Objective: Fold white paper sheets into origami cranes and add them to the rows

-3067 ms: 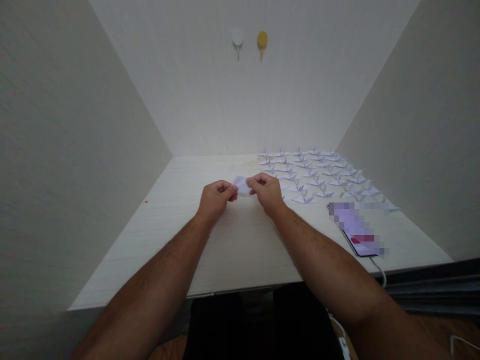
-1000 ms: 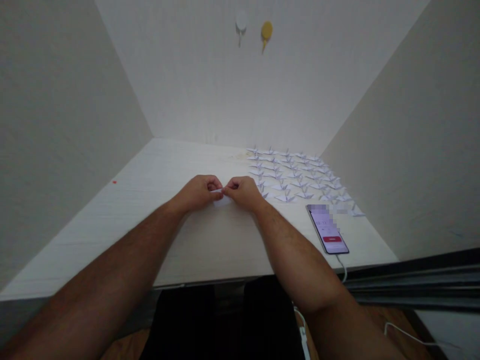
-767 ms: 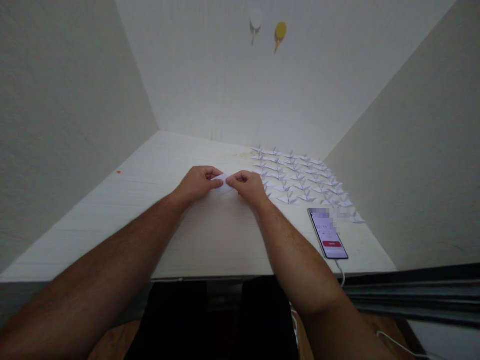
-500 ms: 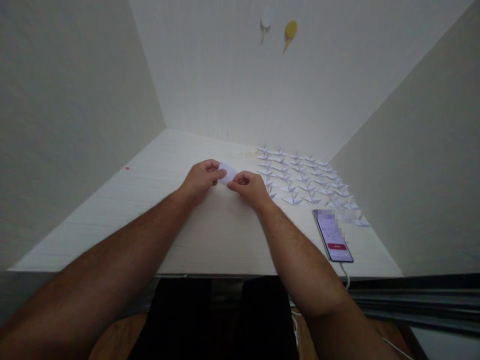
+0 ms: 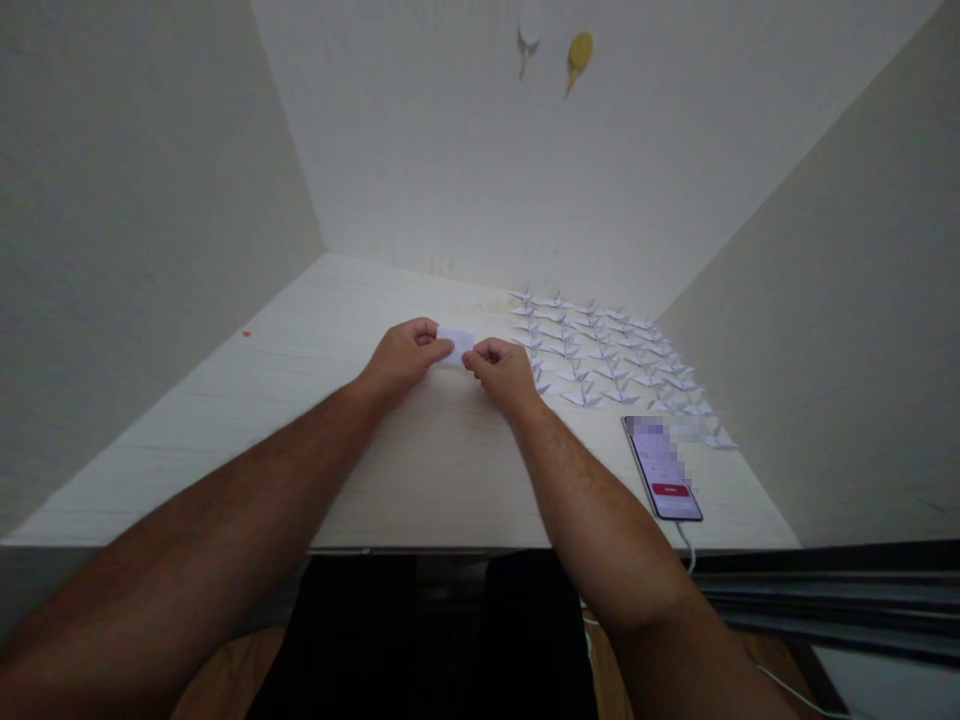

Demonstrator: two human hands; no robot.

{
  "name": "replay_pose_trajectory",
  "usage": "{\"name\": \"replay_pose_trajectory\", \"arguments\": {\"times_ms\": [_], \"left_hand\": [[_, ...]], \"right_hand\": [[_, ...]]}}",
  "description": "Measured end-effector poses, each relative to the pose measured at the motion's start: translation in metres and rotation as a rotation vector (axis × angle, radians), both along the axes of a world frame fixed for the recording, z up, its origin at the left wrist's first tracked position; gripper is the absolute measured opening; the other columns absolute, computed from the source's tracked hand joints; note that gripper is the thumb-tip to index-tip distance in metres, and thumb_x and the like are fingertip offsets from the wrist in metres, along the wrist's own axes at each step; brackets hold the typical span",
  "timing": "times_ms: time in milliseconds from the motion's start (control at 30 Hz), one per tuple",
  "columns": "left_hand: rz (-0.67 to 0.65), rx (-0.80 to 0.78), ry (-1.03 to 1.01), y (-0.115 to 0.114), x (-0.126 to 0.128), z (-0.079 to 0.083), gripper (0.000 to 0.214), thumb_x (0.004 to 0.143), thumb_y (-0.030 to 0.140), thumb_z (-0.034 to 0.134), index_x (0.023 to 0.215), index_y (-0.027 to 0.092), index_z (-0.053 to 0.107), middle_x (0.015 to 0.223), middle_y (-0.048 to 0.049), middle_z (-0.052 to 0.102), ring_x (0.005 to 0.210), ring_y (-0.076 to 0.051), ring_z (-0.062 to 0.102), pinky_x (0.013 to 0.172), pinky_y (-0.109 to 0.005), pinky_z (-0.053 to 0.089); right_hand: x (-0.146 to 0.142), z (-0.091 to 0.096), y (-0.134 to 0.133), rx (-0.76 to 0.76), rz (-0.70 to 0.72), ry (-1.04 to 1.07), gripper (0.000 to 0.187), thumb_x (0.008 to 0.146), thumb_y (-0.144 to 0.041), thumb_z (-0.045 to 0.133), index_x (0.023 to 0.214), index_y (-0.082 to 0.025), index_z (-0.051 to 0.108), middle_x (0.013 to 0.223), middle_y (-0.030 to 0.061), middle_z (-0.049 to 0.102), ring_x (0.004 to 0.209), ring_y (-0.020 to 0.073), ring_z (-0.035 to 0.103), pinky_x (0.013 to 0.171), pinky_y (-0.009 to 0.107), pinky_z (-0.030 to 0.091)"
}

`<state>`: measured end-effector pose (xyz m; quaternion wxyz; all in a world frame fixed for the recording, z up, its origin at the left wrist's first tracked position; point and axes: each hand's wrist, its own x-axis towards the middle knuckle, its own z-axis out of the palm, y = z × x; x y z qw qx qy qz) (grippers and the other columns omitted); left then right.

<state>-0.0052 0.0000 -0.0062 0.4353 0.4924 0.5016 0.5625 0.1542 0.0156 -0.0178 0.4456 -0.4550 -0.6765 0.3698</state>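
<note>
A small folded piece of white paper (image 5: 457,339) is held just above the pale wooden table (image 5: 420,470), near its middle. My left hand (image 5: 403,356) pinches the paper's left edge with thumb and fingers closed. My right hand (image 5: 504,372) pinches its right edge, fingers curled. The two hands almost touch. Part of the paper is hidden behind my fingers.
Several white paper cranes (image 5: 600,350) stand in rows at the back right of the table. A phone (image 5: 663,468) with a lit screen lies at the front right, its white cable running off the edge. Walls close in on three sides. Two hooks (image 5: 553,48) hang on the back wall.
The paper went down to the table about a second ago and has since been lifted again between both hands. The view has shifted slightly; the cranes and the phone stay put.
</note>
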Motion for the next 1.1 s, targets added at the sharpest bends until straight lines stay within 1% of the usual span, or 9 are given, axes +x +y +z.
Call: {"name": "replay_pose_trajectory", "arguments": {"times_ms": [133, 267, 367, 467, 600, 767, 833, 967, 1100], "left_hand": [[-0.022, -0.032, 0.032, 0.0017, -0.0024, -0.0043, 0.018, 0.056, 0.022, 0.076, 0.070, 0.018, 0.064, 0.064, -0.0021, 0.066, 0.055, -0.014, 0.056, 0.052, -0.024, 0.037], [-0.022, -0.070, 0.081, 0.0012, -0.0035, -0.0052, 0.016, 0.056, 0.023, 0.076, 0.068, 0.018, 0.066, 0.060, -0.0012, 0.064, 0.050, -0.012, 0.052, 0.048, -0.023, 0.034], [-0.039, -0.078, 0.125, 0.0000, -0.0035, -0.0041, 0.016, 0.058, 0.029, 0.077, 0.067, 0.018, 0.068, 0.055, -0.0003, 0.061, 0.045, -0.011, 0.046, 0.045, -0.024, 0.029], [-0.044, -0.063, 0.138, -0.0011, -0.0032, -0.0022, 0.019, 0.057, 0.033, 0.079, 0.064, 0.018, 0.068, 0.053, -0.0002, 0.059, 0.044, -0.010, 0.043, 0.044, -0.024, 0.027], [-0.034, -0.073, 0.142, -0.0018, -0.0035, 0.0000, 0.022, 0.055, 0.033, 0.081, 0.062, 0.018, 0.067, 0.050, 0.0007, 0.055, 0.044, -0.010, 0.042, 0.044, -0.024, 0.024], [-0.021, -0.087, 0.209, -0.0016, -0.0033, -0.0004, 0.025, 0.055, 0.033, 0.082, 0.057, 0.018, 0.063, 0.046, 0.0025, 0.046, 0.042, -0.008, 0.033, 0.045, -0.025, 0.020], [-0.026, -0.098, 0.239, -0.0020, -0.0027, -0.0006, 0.025, 0.057, 0.034, 0.082, 0.057, 0.018, 0.063, 0.047, 0.0020, 0.047, 0.043, -0.009, 0.034, 0.046, -0.026, 0.021], [-0.040, -0.105, 0.258, -0.0033, -0.0017, 0.0006, 0.023, 0.058, 0.035, 0.080, 0.061, 0.019, 0.065, 0.052, 0.0002, 0.052, 0.045, -0.011, 0.039, 0.047, -0.027, 0.024], [-0.027, -0.103, 0.283, -0.0053, -0.0002, 0.0037, 0.023, 0.058, 0.036, 0.079, 0.060, 0.019, 0.064, 0.050, 0.0009, 0.049, 0.046, -0.012, 0.039, 0.047, -0.027, 0.023]], "right_hand": [[0.0008, -0.0010, 0.0016, 0.016, -0.020, -0.017, 0.022, 0.076, -0.039, 0.062, 0.069, -0.018, 0.062, 0.059, -0.0024, 0.057, 0.054, 0.0099, 0.048, 0.054, 0.023, 0.039], [0.0018, -0.0011, 0.0027, 0.031, -0.009, -0.022, 0.021, 0.076, -0.037, 0.061, 0.067, -0.018, 0.062, 0.058, -0.0028, 0.056, 0.054, 0.0101, 0.048, 0.054, 0.023, 0.038], [0.0020, -0.0014, 0.0034, 0.033, 0.012, -0.022, 0.019, 0.075, -0.035, 0.062, 0.067, -0.018, 0.063, 0.058, -0.0029, 0.056, 0.054, 0.0100, 0.048, 0.054, 0.023, 0.038], [0.0018, -0.0013, 0.0034, 0.019, 0.011, -0.038, 0.019, 0.076, -0.035, 0.062, 0.067, -0.018, 0.063, 0.059, -0.0029, 0.057, 0.055, 0.0100, 0.049, 0.054, 0.022, 0.038], [0.0014, -0.0001, 0.0022, 0.014, 0.010, -0.044, 0.022, 0.077, -0.037, 0.062, 0.067, -0.018, 0.062, 0.060, -0.0020, 0.058, 0.058, 0.0106, 0.051, 0.056, 0.023, 0.040], [0.0009, 0.0005, 0.0008, 0.062, -0.019, -0.032, 0.027, 0.078, -0.044, 0.064, 0.069, -0.018, 0.063, 0.062, -0.0016, 0.058, 0.060, 0.0108, 0.051, 0.057, 0.023, 0.040], [0.0006, 0.0006, 0.0007, 0.069, -0.035, -0.029, 0.027, 0.079, -0.043, 0.063, 0.068, -0.018, 0.062, 0.061, -0.0019, 0.057, 0.059, 0.0104, 0.050, 0.057, 0.023, 0.039], [0.0003, 0.0005, 0.0016, 0.071, -0.025, -0.043, 0.027, 0.082, -0.041, 0.059, 0.069, -0.018, 0.061, 0.062, -0.0020, 0.058, 0.060, 0.0101, 0.051, 0.058, 0.022, 0.040], [-0.0004, 0.0009, 0.0019, 0.059, -0.006, -0.023, 0.025, 0.082, -0.041, 0.060, 0.071, -0.018, 0.062, 0.065, -0.0016, 0.060, 0.061, 0.0102, 0.052, 0.059, 0.022, 0.042]]}}
